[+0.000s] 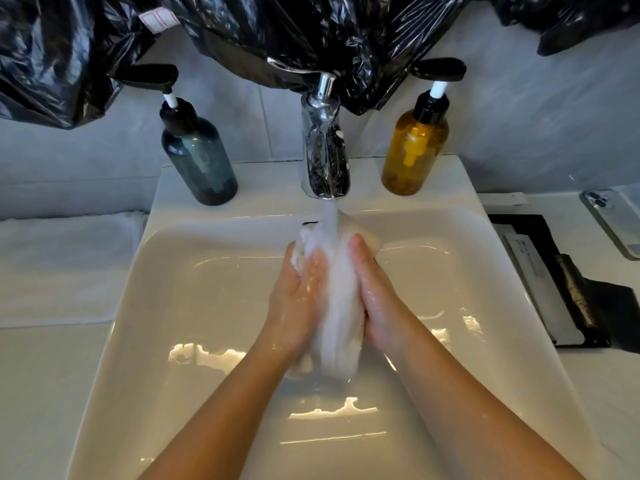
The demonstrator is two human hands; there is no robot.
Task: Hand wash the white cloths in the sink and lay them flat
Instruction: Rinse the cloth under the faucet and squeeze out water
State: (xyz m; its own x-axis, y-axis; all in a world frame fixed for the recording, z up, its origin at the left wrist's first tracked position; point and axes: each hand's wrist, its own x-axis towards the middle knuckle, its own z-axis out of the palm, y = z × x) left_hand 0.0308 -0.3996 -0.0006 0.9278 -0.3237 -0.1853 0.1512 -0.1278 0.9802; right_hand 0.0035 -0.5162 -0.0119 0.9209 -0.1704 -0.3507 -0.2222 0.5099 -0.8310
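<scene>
A white sink (145, 306) seen from above, with a chrome faucet (323, 143) at its back edge running a stream of water. Directly under the faucet's spout, 2 bare hands hold 1 wet white cloth (337, 306), bunched into a long roll, above the basin. The left hand (298, 299) and the right hand (377, 299) press it between their palms, fingers close together and nearly straight along its sides, not wrapped around it. The water lands on the cloth's upper end. Left of the faucet stands a blue-grey pump bottle (197, 157); right of it stands an amber pump bottle (414, 150). Further left of the faucet, a white towel (65, 268) lies flat on the counter. Further right lie a black tray (554, 282) and a phone (616, 223). Black plastic bags (277, 29) hang above the faucet.
</scene>
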